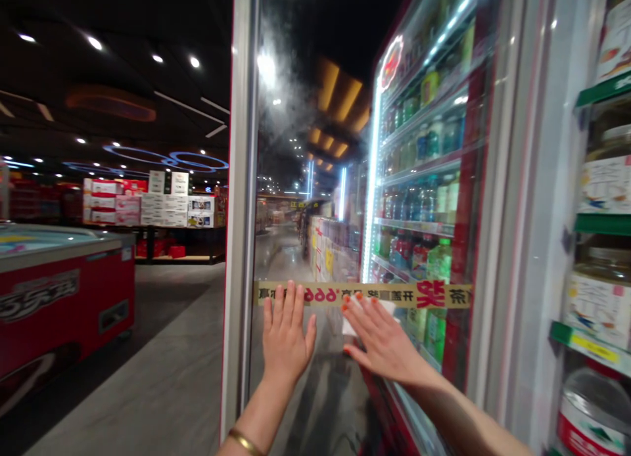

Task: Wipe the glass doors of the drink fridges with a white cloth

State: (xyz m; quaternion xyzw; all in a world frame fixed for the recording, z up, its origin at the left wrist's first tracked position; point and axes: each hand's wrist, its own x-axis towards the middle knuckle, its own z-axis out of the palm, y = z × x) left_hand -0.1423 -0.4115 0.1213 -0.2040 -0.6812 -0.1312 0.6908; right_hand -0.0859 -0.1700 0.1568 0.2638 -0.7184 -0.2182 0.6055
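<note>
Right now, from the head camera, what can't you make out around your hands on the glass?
All in the head view:
White cloth or paper: mostly hidden by the right hand, edges unseen.
Yellow strip lettering: partly covered by the left hand.
Bottle labels: too small, blurred by glass glare.
Jars: cut off by the right edge.

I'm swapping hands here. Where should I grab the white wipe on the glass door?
Pinch the exposed lower-left corner of the white wipe with the fingers of the left hand, coming in from the left along the glass door. The wipe lies flat against the glass under the right hand, so that corner, poking out beside the palm, is likely the easiest free edge to lift.
</note>
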